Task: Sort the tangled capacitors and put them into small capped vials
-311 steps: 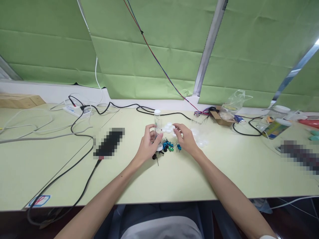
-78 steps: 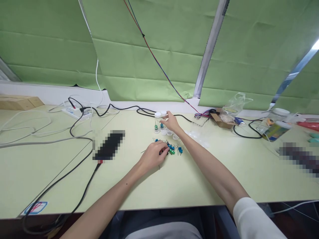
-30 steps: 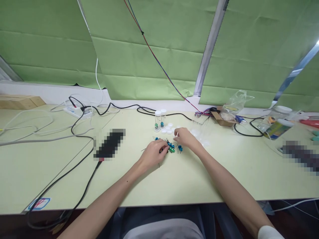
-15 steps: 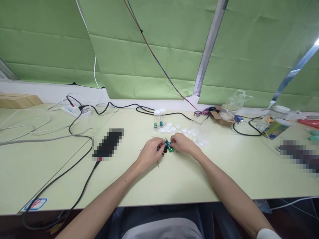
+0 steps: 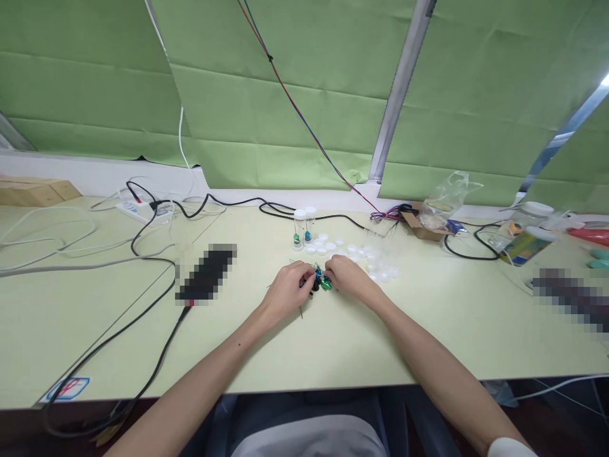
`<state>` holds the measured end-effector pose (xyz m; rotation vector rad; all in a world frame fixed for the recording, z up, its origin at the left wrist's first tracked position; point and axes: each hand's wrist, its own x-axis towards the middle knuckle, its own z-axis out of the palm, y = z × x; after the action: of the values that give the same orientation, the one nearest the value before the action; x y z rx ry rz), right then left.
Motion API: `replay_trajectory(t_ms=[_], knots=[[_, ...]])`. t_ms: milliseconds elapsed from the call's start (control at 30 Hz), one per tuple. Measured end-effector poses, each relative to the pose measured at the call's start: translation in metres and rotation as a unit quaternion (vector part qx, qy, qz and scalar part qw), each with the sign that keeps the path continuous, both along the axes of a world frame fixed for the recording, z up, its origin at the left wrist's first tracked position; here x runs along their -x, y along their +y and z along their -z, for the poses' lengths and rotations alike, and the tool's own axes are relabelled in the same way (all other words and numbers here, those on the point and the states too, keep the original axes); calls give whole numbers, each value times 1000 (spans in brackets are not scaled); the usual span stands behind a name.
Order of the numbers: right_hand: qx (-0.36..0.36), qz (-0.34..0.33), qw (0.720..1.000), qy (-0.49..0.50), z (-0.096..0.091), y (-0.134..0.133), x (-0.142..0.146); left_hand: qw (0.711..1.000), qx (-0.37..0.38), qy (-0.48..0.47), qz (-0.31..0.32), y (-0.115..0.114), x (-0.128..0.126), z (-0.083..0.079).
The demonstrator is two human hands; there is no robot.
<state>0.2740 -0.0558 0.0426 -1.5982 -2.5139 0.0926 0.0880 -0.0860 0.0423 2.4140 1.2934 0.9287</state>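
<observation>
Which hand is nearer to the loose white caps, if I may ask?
Right. The right hand lies just in front of the loose white caps; the left hand is further left.

Two hands [image 5: 285, 290], two capped vials [image 5: 299, 230], one power strip [image 5: 143, 208], one wooden block [image 5: 35, 190], one plastic bag [image 5: 447, 200]

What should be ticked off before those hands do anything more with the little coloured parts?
1. Both hands at the heap: left hand and right hand meet over the coloured parts. Ok.
2. One part pinched free of the heap: fingers hide it. Cannot tell.
3. Two capped vials upright, behind the hands and apart from them. Ok.
4. Loose white caps in sight beyond the right hand. Ok.
5. Black cable lies left of the hands, apart from the heap. Ok.
</observation>
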Motion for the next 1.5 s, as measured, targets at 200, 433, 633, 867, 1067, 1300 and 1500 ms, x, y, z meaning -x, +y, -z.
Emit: replay_trajectory(t_ms=[200, 433, 633, 867, 1067, 1300, 1500], knots=[[10, -9, 1000, 12, -3, -2, 0, 1000, 5, -2, -2, 0, 0, 0], [-11, -14, 999, 35, -3, -1, -2, 1000, 0, 1, 3, 1, 0, 1], [-18, -27, 997, 73, -6, 1, -6, 1000, 4, 1, 0, 1, 1, 0], [-38, -56, 986, 152, -3, 4, -15, 1000, 4, 2, -3, 0, 0, -2], [14, -55, 967, 248, 0, 5, -23, 1000, 2, 4, -5, -1, 0, -2], [48, -25, 952, 302, 5, 11, -22, 1000, 4, 6, -8, 1, 0, -2], [58, -43, 942, 328, 10, 10, -17, 1000, 1, 8, -5, 1, 0, -2]])
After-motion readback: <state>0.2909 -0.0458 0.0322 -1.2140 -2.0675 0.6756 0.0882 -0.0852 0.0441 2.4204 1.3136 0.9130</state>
